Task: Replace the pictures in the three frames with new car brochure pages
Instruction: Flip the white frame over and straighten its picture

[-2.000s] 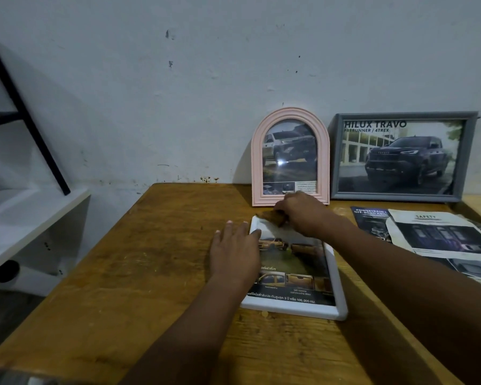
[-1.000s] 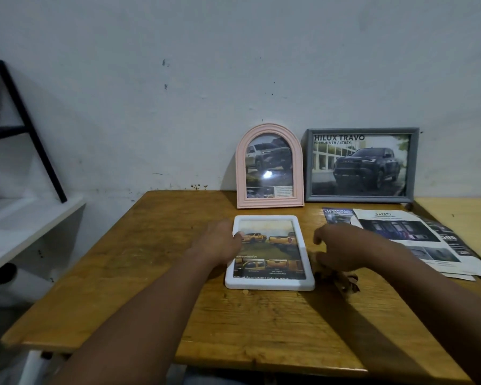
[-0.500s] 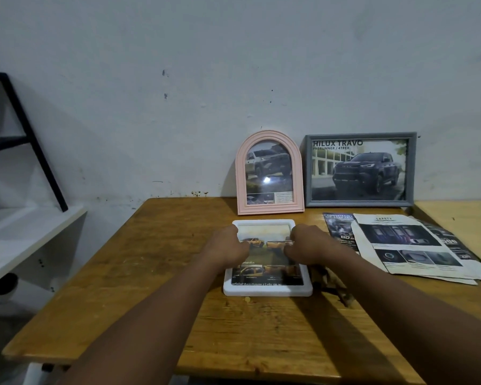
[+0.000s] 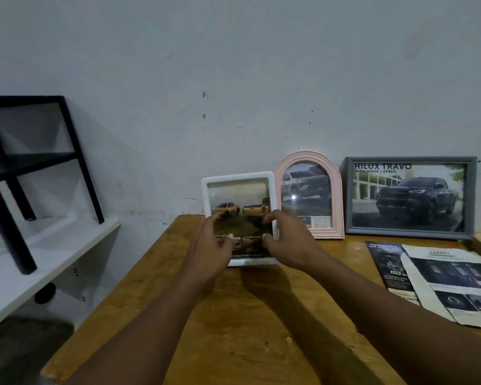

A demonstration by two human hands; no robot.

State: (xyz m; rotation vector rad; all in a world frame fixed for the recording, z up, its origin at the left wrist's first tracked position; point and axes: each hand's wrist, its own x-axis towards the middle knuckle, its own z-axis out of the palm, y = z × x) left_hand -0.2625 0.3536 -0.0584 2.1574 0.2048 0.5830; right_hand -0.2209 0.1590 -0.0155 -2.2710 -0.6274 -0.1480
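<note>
A white rectangular frame (image 4: 238,179) with a brochure page of orange pickups stands upright, lifted off the wooden table (image 4: 247,315). My left hand (image 4: 211,251) grips its left edge and my right hand (image 4: 286,243) grips its right edge, thumbs on the front. Just to its right a pink arched frame (image 4: 308,159) with a car picture leans on the wall. Further right a grey frame (image 4: 408,233) shows a dark "HILUX TRAVO" pickup. The white frame's lower corners are hidden by my hands.
Loose brochure pages (image 4: 450,282) lie on the table at the right, below the grey frame. A white shelf unit (image 4: 39,254) with a black metal stand (image 4: 34,159) on it sits left of the table. The wall (image 4: 233,79) is right behind the frames.
The white frame lay flat on the table with my hands on its sides; now both hands have raised it upright and carried it back and left, beside the pink frame.
</note>
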